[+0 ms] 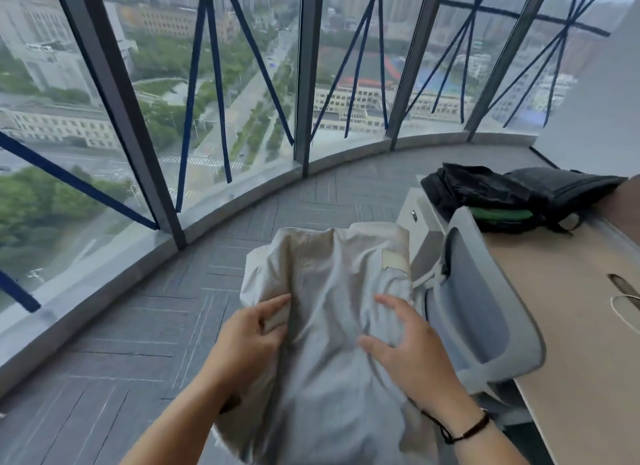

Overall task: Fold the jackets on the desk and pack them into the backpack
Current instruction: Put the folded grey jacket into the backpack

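Both hands, left hand [249,329] and right hand [408,343], grip the folded beige jacket [332,277], which I judge must next go into the black backpack [519,190] on the surface [571,291].

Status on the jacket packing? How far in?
Early. Nothing visibly packed: the black backpack lies on the desk, a dark garment heaped beside it. In hand: left hand and right hand hold the beige jacket, partly folded, off the desk. Left: finish folding, pack everything.
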A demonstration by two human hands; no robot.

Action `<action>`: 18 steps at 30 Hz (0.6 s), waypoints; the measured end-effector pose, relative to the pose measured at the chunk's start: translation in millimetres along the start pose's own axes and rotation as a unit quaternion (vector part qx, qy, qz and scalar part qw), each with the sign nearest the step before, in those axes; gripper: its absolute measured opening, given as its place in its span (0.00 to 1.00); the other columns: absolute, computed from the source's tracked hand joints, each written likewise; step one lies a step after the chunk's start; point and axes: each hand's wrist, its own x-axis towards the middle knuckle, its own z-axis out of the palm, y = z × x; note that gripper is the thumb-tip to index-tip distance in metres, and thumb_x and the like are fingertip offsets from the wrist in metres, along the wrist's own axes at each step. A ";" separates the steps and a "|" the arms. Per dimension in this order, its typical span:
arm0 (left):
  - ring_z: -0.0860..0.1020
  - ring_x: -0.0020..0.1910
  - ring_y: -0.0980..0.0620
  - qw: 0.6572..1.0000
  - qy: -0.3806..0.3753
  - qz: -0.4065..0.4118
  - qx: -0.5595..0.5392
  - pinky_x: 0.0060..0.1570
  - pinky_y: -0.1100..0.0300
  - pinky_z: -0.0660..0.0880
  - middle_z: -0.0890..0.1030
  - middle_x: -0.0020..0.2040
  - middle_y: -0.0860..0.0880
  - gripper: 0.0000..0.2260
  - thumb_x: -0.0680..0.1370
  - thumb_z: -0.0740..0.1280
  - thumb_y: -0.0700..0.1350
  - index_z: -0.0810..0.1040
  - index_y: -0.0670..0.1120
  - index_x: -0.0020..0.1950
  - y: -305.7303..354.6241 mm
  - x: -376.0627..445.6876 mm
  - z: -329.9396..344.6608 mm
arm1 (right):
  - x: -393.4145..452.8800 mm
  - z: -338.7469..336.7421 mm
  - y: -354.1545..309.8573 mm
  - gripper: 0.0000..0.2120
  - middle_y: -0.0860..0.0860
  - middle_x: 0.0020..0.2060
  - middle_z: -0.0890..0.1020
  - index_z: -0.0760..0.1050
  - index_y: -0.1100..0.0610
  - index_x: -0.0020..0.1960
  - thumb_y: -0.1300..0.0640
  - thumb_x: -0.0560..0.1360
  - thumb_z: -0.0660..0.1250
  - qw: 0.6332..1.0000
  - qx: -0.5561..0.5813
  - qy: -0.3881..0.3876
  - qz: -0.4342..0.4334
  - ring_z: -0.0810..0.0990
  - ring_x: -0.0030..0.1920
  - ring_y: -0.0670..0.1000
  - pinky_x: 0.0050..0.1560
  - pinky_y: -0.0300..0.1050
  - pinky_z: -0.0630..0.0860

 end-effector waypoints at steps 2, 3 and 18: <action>0.74 0.61 0.66 1.000 -0.004 0.004 0.004 0.50 0.83 0.63 0.79 0.63 0.60 0.22 0.78 0.70 0.41 0.77 0.58 0.70 1.4 30.3 3.1 | 29.4 -1.1 3.5 0.28 0.35 0.61 0.72 0.70 0.41 0.68 0.50 0.72 0.76 1.000 0.006 0.009 0.005 0.69 0.61 0.37 0.58 0.33 0.64; 0.74 0.60 0.65 1.000 -0.005 0.005 0.010 0.48 0.84 0.62 0.79 0.63 0.60 0.22 0.78 0.70 0.41 0.77 0.58 0.70 3.1 46.4 5.1 | 46.1 -1.4 6.3 0.28 0.36 0.62 0.73 0.71 0.42 0.68 0.50 0.72 0.77 1.000 0.006 0.013 0.006 0.69 0.62 0.37 0.59 0.33 0.64; 0.76 0.65 0.54 0.994 -0.006 -0.004 0.112 0.60 0.64 0.70 0.80 0.65 0.54 0.23 0.77 0.70 0.41 0.76 0.58 0.70 80.7 361.0 25.5 | 367.7 -25.3 39.7 0.26 0.40 0.57 0.79 0.74 0.46 0.67 0.50 0.71 0.77 0.997 0.068 0.024 0.004 0.78 0.57 0.46 0.53 0.34 0.69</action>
